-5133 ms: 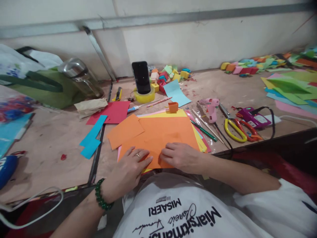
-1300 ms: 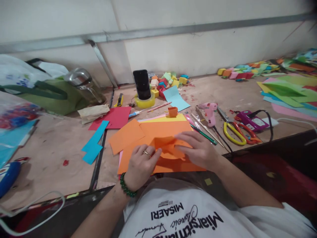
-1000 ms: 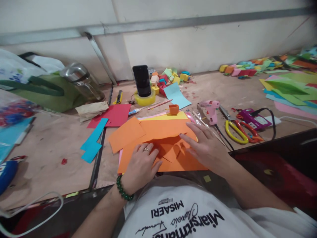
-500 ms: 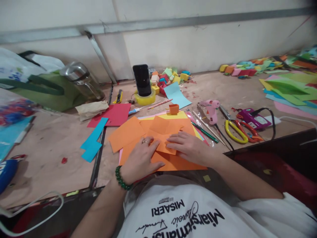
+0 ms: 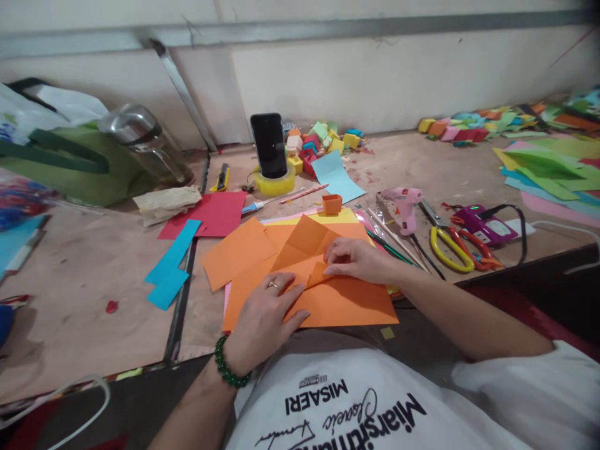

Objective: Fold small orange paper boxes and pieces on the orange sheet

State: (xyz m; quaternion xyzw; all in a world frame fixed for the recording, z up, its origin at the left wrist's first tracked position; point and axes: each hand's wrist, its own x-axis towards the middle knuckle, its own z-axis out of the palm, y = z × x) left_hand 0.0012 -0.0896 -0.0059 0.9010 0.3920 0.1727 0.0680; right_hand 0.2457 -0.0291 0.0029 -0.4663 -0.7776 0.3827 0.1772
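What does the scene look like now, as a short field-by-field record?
Left hand: spread, fingers on the folded orange paper
Right hand: fingers curled at that paper's folded flap; grip unclear
Beneath: large orange sheet, with yellow and pink edges showing below it
Stack's far edge: small orange paper piece
Robot-free tools, right: pink glue gun, scissors
Left: blue paper pieces, red sheet
Back: phone upright at a yellow roll

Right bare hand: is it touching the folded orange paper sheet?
Touching. The head view shows the curled fingers of the right bare hand on the turned-up flap of the folded orange paper sheet, with no visible gap.
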